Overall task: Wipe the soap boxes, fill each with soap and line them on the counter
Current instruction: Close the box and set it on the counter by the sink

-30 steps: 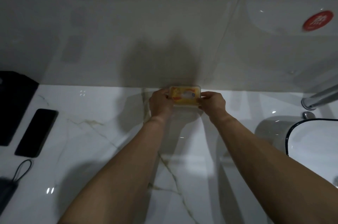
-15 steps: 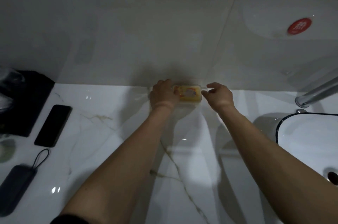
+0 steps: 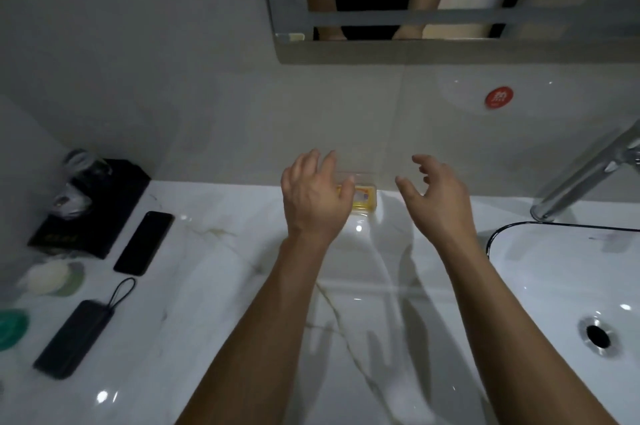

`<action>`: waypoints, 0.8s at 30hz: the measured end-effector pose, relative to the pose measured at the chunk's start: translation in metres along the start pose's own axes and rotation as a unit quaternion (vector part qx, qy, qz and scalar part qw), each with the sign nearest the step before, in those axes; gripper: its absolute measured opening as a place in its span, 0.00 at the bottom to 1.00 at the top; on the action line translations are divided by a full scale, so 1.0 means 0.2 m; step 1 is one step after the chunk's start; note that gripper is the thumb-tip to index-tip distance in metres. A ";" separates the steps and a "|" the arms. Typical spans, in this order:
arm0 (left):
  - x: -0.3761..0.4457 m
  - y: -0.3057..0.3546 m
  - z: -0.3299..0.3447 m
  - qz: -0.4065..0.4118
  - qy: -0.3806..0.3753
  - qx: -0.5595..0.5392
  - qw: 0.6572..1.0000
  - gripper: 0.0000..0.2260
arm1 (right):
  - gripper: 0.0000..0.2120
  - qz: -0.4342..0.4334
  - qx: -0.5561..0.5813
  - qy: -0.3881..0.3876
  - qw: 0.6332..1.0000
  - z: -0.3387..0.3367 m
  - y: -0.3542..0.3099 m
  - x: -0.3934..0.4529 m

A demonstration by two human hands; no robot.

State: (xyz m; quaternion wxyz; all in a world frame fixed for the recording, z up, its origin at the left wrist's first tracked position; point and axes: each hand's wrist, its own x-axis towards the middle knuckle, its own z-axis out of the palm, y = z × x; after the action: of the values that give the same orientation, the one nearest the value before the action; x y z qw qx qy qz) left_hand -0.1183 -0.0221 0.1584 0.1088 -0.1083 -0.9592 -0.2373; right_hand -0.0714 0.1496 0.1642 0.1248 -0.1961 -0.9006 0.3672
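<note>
One soap box (image 3: 364, 199) with yellow soap on tabletop (image 3: 242, 286), against wall. Two hands: left hand (image 3: 313, 196) and right hand (image 3: 436, 196), grip spread, holding nothing. One phone (image 3: 143, 242).

Both forearms are bare from the elbow down, with no sleeves, watch or rings on the left hand (image 3: 313, 197) or the right hand (image 3: 438, 196). The mirror (image 3: 450, 19) reflects a dark, short-sleeved garment above the bare arms.

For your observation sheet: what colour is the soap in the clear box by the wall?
Yellow soap, seen in the head view.
</note>
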 end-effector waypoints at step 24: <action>-0.37 0.36 -0.42 0.123 -0.015 -0.077 0.989 0.27 | 0.30 0.048 -0.041 0.165 0.984 -0.48 -0.22 -0.74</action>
State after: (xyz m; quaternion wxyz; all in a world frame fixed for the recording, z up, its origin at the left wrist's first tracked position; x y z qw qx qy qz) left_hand -0.0158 -0.0116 0.2430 0.1143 -0.2371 -0.9189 -0.2938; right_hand 0.0842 0.1137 0.2503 0.2462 -0.3018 -0.8715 0.2981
